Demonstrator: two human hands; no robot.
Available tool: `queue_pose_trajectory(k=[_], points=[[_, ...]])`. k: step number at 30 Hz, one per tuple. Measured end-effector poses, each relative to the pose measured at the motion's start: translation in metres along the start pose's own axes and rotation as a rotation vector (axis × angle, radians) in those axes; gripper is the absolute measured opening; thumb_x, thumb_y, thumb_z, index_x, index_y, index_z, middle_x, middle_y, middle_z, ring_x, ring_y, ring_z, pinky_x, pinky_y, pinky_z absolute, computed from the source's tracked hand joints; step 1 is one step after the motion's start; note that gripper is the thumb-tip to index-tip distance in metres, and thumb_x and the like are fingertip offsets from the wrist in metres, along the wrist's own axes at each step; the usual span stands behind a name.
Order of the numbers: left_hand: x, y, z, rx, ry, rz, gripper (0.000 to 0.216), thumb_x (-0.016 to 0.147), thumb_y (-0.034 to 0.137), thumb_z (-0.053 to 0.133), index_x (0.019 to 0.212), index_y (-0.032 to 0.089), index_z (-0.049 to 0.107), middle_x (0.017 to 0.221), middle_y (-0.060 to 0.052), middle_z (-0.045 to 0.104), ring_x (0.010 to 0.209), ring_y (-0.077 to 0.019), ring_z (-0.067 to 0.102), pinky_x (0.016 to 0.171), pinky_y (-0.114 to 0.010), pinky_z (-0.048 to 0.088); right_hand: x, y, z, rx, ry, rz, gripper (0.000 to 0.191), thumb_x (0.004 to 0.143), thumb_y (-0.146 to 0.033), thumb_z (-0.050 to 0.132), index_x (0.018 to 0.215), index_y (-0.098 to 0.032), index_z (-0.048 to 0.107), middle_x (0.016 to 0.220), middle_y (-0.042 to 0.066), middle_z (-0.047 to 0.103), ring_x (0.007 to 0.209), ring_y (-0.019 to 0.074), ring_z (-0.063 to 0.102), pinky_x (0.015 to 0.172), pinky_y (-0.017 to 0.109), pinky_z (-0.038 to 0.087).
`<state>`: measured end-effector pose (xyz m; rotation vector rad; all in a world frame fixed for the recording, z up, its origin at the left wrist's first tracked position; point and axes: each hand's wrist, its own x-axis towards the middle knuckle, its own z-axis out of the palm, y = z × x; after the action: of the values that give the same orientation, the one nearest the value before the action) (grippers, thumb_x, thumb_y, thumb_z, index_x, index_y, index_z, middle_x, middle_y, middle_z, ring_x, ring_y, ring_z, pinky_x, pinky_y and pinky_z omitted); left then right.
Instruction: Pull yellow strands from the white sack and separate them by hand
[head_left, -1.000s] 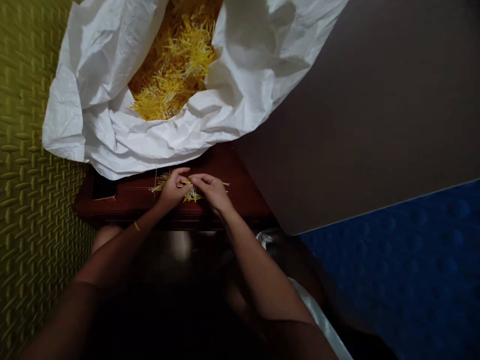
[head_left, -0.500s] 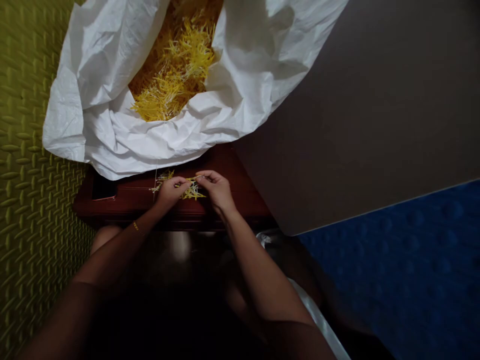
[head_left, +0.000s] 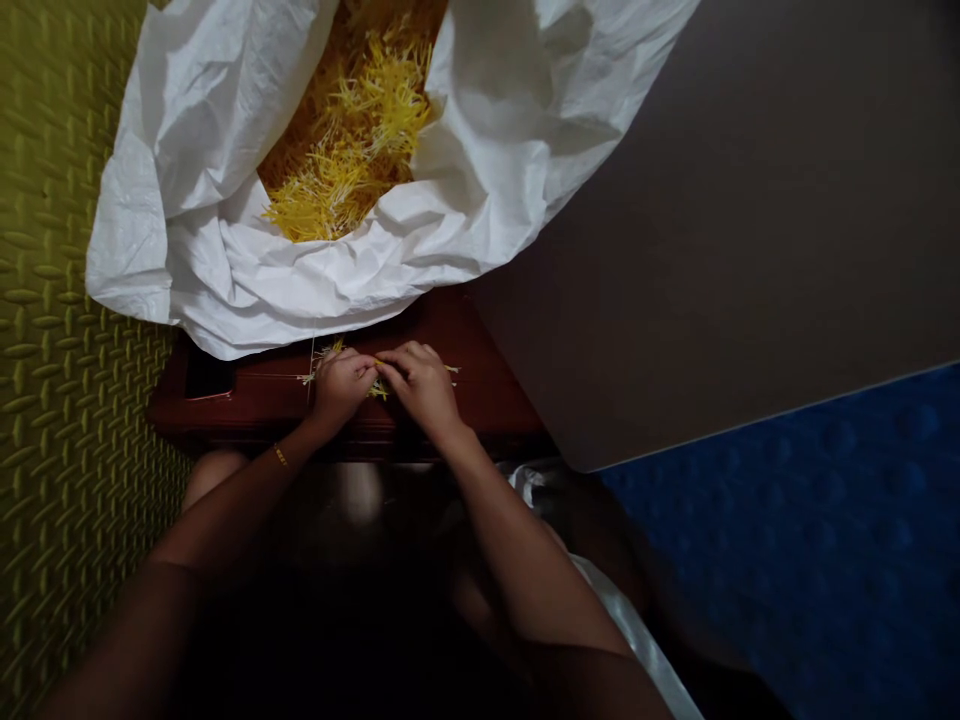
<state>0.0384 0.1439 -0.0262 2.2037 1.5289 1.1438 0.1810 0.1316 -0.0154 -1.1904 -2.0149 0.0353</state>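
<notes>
Over a dark red wooden stool or small table (head_left: 487, 400), my left hand (head_left: 343, 386) and my right hand (head_left: 421, 388) meet, thumbs and fingertips pinched together. A small bit of yellow strand (head_left: 379, 363) shows between the fingertips; most of it is covered by the fingers. Loose yellow and white strands (head_left: 379, 390) lie on the wood below and behind my hands, partly hidden. A few pale strand ends poke out past the right side of my right hand. Just left of my left hand, a thin pale thread (head_left: 312, 350) runs upright.
A large white woven sack (head_left: 480, 225) lies open behind my hands, filled with yellow and white strands (head_left: 337, 180). At the wooden top's left end is a dark flat rectangle (head_left: 210, 378). A big grey-brown panel (head_left: 712, 220) stands right, yellow textured matting (head_left: 45, 350) left, blue matting (head_left: 825, 520) lower right.
My right hand has turned over more and moved slightly left, its fingers curling closer to my left hand. The strands between my hands are now more covered.
</notes>
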Motion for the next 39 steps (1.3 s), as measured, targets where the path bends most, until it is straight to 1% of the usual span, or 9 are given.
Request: queue_pose_trajectory(k=[6, 10, 17, 22, 26, 30, 33, 36, 39], points=[[-0.006, 0.005, -0.002, 0.2, 0.002, 0.085, 0.021, 0.081, 0.027, 0.048, 0.073, 0.02, 0.066, 0.076, -0.007, 0.06, 0.082, -0.0225, 0.048, 0.079, -0.037, 0.032, -0.001, -0.004, -0.002, -0.09, -0.03, -0.027, 0.02, 0.088, -0.025, 0.047, 0.093, -0.022, 0.067, 0.085, 0.008, 0.06, 0.082, 0.0216, 0.052, 0.074, 0.035, 0.042], [-0.005, 0.006, 0.0, 0.128, 0.006, 0.074, 0.021, 0.081, 0.024, 0.048, 0.068, 0.018, 0.063, 0.074, -0.005, 0.059, 0.079, -0.0203, 0.049, 0.077, -0.035, 0.034, -0.001, -0.009, -0.002, 0.002, -0.004, 0.034, 0.019, 0.086, -0.021, 0.046, 0.085, -0.019, 0.065, 0.084, 0.008, 0.059, 0.081, 0.0204, 0.053, 0.074, 0.033, 0.043], [0.007, 0.002, 0.002, -0.447, 0.029, -0.008, 0.016, 0.077, 0.024, 0.055, 0.069, 0.015, 0.065, 0.066, -0.001, 0.059, 0.066, -0.0129, 0.051, 0.066, -0.026, 0.04, 0.001, -0.008, 0.01, 0.762, 0.24, 0.474, 0.016, 0.074, -0.034, 0.06, 0.077, -0.018, 0.063, 0.066, -0.001, 0.06, 0.061, 0.0125, 0.053, 0.062, 0.026, 0.044], [0.005, 0.001, 0.006, -0.589, 0.025, -0.065, 0.016, 0.075, 0.025, 0.057, 0.077, 0.014, 0.069, 0.074, -0.004, 0.066, 0.07, -0.0133, 0.055, 0.07, -0.027, 0.043, 0.007, 0.006, 0.011, 1.086, 0.38, 0.604, 0.022, 0.069, -0.038, 0.065, 0.08, -0.02, 0.06, 0.063, -0.004, 0.058, 0.054, 0.008, 0.05, 0.054, 0.021, 0.043], [0.002, -0.001, 0.007, -0.713, -0.018, -0.167, 0.016, 0.073, 0.024, 0.059, 0.082, 0.013, 0.068, 0.078, -0.005, 0.068, 0.07, -0.013, 0.058, 0.068, -0.026, 0.045, 0.007, 0.044, -0.008, 0.742, 0.436, 0.601, 0.02, 0.073, -0.036, 0.059, 0.081, -0.018, 0.062, 0.07, 0.0, 0.064, 0.059, 0.0108, 0.054, 0.057, 0.023, 0.043], [0.004, -0.001, 0.002, -0.763, -0.019, -0.234, 0.015, 0.071, 0.025, 0.062, 0.079, 0.012, 0.067, 0.076, -0.005, 0.067, 0.068, -0.0116, 0.057, 0.067, -0.025, 0.045, -0.005, 0.079, -0.028, -0.016, 0.156, 0.598, 0.016, 0.075, -0.024, 0.056, 0.08, -0.016, 0.069, 0.082, 0.009, 0.068, 0.078, 0.02, 0.06, 0.072, 0.032, 0.044], [0.006, 0.0, -0.001, -0.808, -0.001, -0.29, 0.016, 0.071, 0.025, 0.062, 0.08, 0.012, 0.066, 0.072, -0.003, 0.065, 0.065, -0.0101, 0.055, 0.065, -0.024, 0.043, -0.011, 0.082, -0.035, -0.338, 0.009, 0.63, 0.02, 0.076, -0.024, 0.055, 0.081, -0.013, 0.071, 0.085, 0.016, 0.066, 0.081, 0.0245, 0.06, 0.071, 0.035, 0.043], [0.006, 0.001, -0.001, -0.859, 0.003, -0.303, 0.015, 0.071, 0.024, 0.062, 0.081, 0.012, 0.064, 0.07, -0.001, 0.062, 0.064, -0.0091, 0.053, 0.064, -0.023, 0.042, -0.008, 0.065, -0.033, -0.334, 0.175, 0.502, 0.028, 0.081, -0.029, 0.051, 0.093, -0.014, 0.07, 0.099, 0.018, 0.063, 0.09, 0.0264, 0.057, 0.077, 0.039, 0.042], [0.005, 0.001, 0.002, -0.869, -0.012, -0.297, 0.015, 0.07, 0.021, 0.063, 0.081, 0.012, 0.061, 0.065, 0.001, 0.059, 0.06, -0.0077, 0.051, 0.061, -0.021, 0.041, -0.003, 0.038, -0.023, 0.059, 0.227, 0.37, 0.028, 0.083, -0.035, 0.049, 0.095, -0.018, 0.068, 0.098, 0.012, 0.065, 0.092, 0.0227, 0.057, 0.083, 0.037, 0.043]])
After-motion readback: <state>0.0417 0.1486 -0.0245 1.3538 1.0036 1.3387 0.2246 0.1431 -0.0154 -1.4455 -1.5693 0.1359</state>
